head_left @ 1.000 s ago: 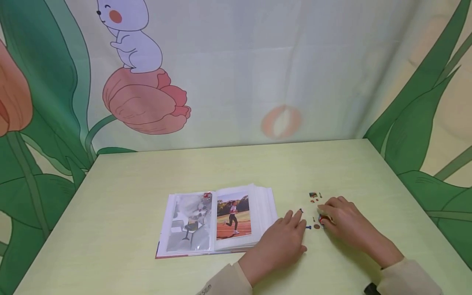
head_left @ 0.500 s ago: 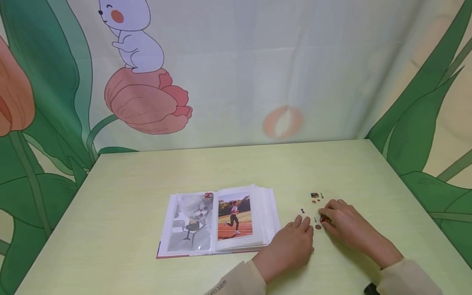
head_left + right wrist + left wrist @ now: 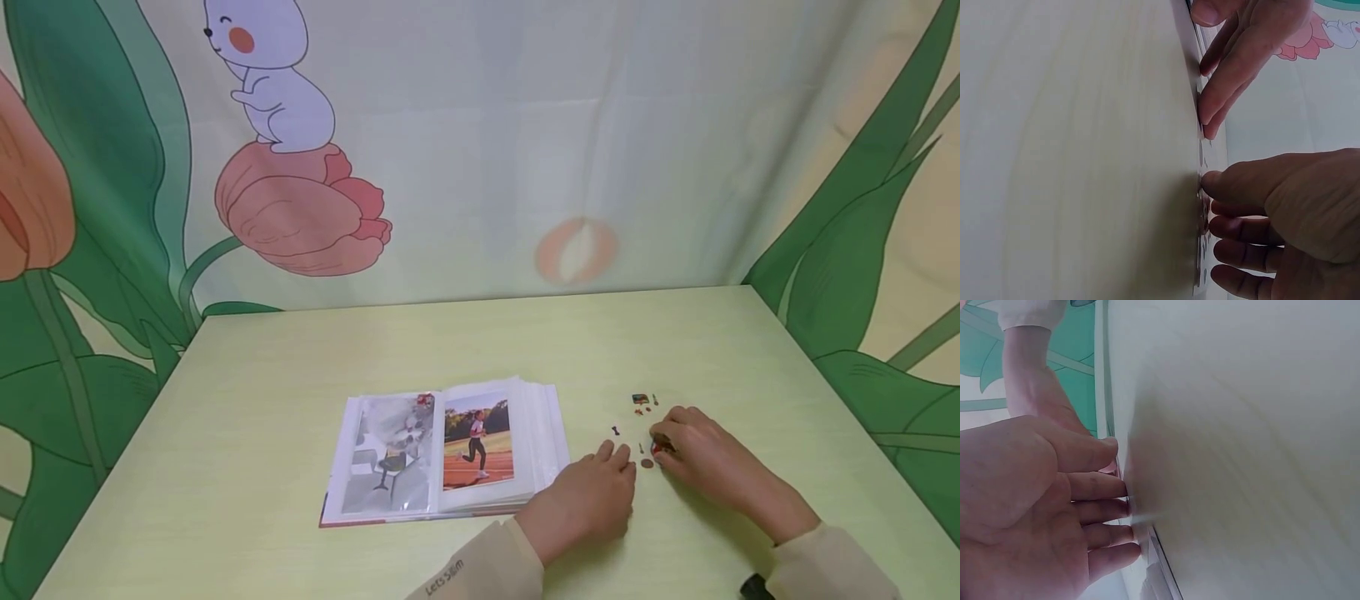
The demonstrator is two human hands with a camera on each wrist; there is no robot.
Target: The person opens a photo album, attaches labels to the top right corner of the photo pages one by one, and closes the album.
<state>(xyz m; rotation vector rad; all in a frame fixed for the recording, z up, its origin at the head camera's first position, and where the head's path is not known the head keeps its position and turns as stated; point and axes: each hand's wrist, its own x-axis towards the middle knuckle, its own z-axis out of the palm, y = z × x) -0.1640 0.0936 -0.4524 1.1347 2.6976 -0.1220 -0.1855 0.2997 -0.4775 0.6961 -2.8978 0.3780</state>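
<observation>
My right hand [image 3: 701, 450] is bent down over a small red and blue sticker [image 3: 657, 447], its thumb and index fingertips at either side of it. Around it lie several other tiny flat stickers: a brown round one [image 3: 647, 463], a dark bone-shaped one [image 3: 615, 431] and a coloured rectangle [image 3: 640, 399]. They lie along a thin sheet [image 3: 1198, 269], seen nearly edge-on in the right wrist view. My left hand [image 3: 588, 496] rests palm down just left of the stickers, fingers extended with tips at the surface; the left wrist view [image 3: 1035, 512] shows these fingers straight.
An open photo album [image 3: 337, 467] lies left of the hands, a runner's photo [image 3: 476, 442] on its right page. A black object [image 3: 755, 587] shows beside the right sleeve. A printed curtain [image 3: 465, 150] hangs behind the pale table [image 3: 225, 417].
My left hand has slid to the right, off the bone-shaped sticker and over the spot where a small blue one showed. The right hand stays at the red and blue sticker, fingers shifting slightly.
</observation>
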